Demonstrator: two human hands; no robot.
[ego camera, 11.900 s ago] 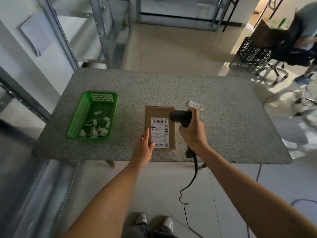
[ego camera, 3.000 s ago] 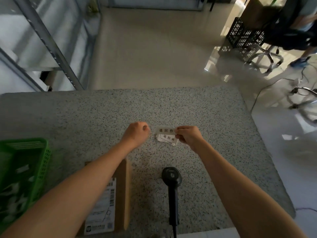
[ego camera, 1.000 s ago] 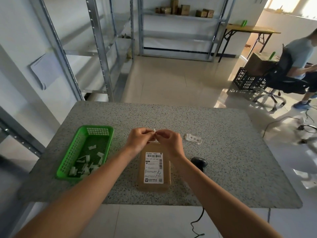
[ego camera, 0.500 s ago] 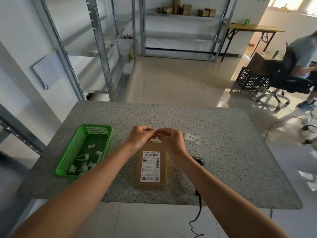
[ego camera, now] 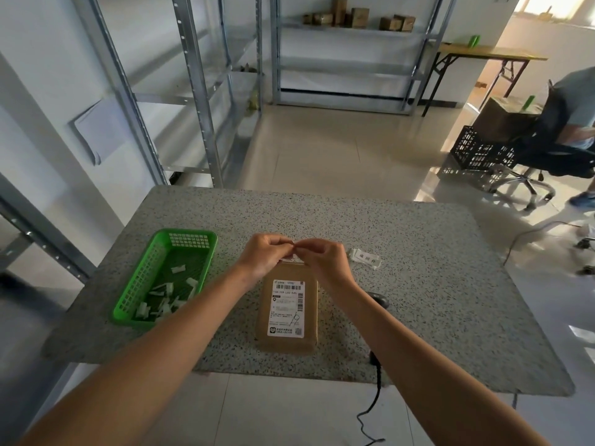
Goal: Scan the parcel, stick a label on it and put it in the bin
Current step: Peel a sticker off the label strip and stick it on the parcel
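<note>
Metal shelving (ego camera: 349, 56) holding small boxes (ego camera: 359, 17) at twelve o'clock; black crate (ego camera: 479, 152) at two o'clock

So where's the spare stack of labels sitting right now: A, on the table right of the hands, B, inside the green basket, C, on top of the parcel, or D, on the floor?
A: the spare labels lie on the bare table, just right of the right hand.
</note>
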